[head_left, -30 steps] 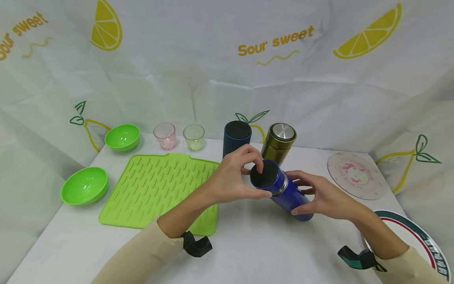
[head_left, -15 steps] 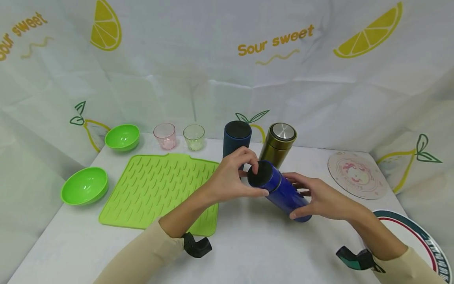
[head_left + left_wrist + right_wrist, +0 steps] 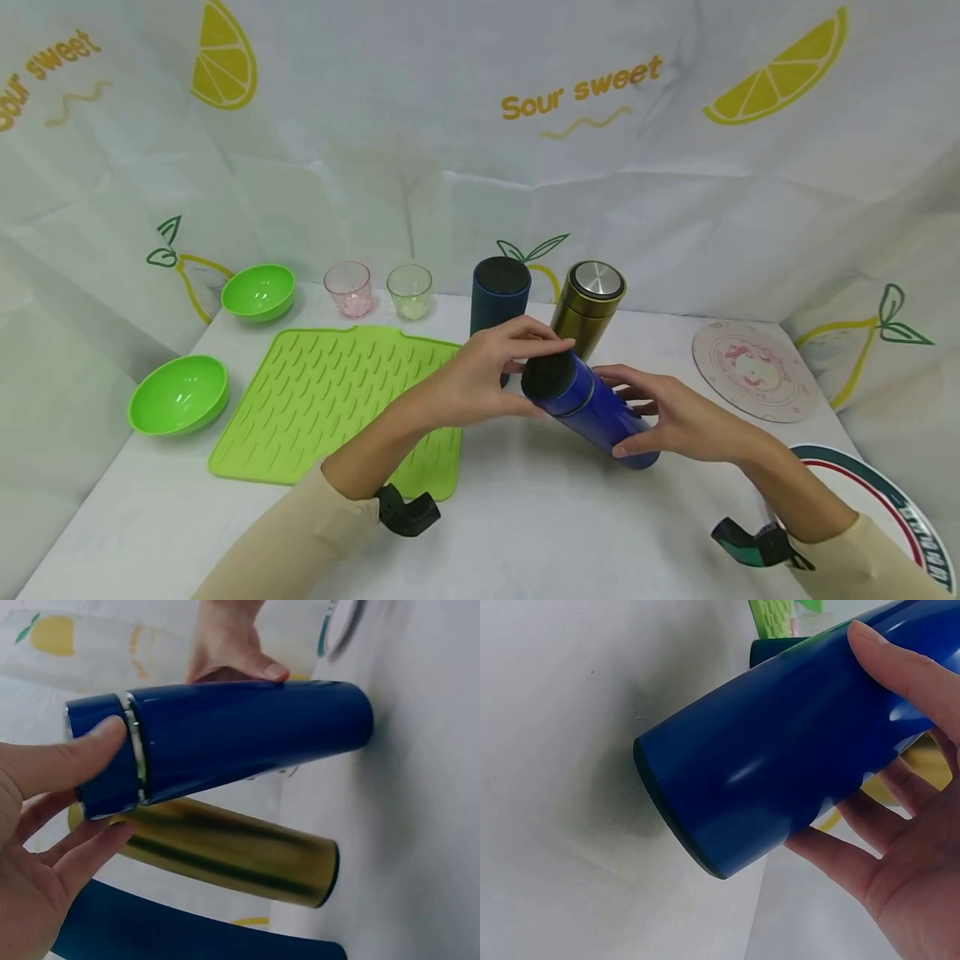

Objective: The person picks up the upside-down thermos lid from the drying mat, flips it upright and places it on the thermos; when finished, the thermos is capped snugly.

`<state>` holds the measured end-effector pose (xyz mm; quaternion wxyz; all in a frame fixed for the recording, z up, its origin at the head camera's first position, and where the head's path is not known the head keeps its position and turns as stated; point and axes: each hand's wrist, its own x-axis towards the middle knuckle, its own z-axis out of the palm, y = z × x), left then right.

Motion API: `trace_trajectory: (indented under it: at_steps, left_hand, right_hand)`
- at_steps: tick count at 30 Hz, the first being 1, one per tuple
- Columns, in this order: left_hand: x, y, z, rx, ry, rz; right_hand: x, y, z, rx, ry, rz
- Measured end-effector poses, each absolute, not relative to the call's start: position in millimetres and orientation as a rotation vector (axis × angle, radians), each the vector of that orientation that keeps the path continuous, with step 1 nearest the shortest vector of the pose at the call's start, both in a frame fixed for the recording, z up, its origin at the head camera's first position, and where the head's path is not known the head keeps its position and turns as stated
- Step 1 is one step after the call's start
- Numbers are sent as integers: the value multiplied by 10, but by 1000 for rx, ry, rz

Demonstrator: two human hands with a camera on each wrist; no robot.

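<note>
A glossy blue thermos flask [image 3: 606, 421] with a black-topped lid [image 3: 553, 379] is tilted to the left above the white table. My right hand [image 3: 686, 417] grips its body, thumb on the near side and fingers behind. At the lid is my left hand [image 3: 487, 375]. In the left wrist view, the left thumb [image 3: 105, 739] lies on the lid's side, near a silver ring [image 3: 135, 746], with the fingers on the opposite side. The flask's base [image 3: 679, 814] appears just off the table in the right wrist view.
Behind the hands stand a dark blue flask [image 3: 498, 300] and a gold flask [image 3: 588, 308]. Leftward lie a green mat [image 3: 345, 392], two green bowls [image 3: 180, 396] and two small glasses [image 3: 349, 290]. A pink round mat [image 3: 753, 371] and a white plate [image 3: 847, 492] lie right.
The blue flask has shifted slightly left. My left fingers have straightened from their curl over the lid's top and moved to its far rim; the silver band shows less in the head view.
</note>
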<state>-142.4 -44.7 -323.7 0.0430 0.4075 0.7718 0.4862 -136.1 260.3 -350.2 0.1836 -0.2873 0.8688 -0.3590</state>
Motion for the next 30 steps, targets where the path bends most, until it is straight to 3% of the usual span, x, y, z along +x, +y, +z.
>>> trace_trajectory:
  at_steps: [8,20,30]
  left_hand:
    - [-1388,-497,-3167,1317,2498,1292]
    - [-1300,-387,-3124,952,2941,1073]
    - [-1342,-439,-3122,1222,2777,1098]
  right_hand:
    - [-1360,2577,-3516,-811,2452,-995]
    - [-1309,2555,-3522,-796,2505,-978]
    - [-1313,2574,-3528,-824,2500,-992]
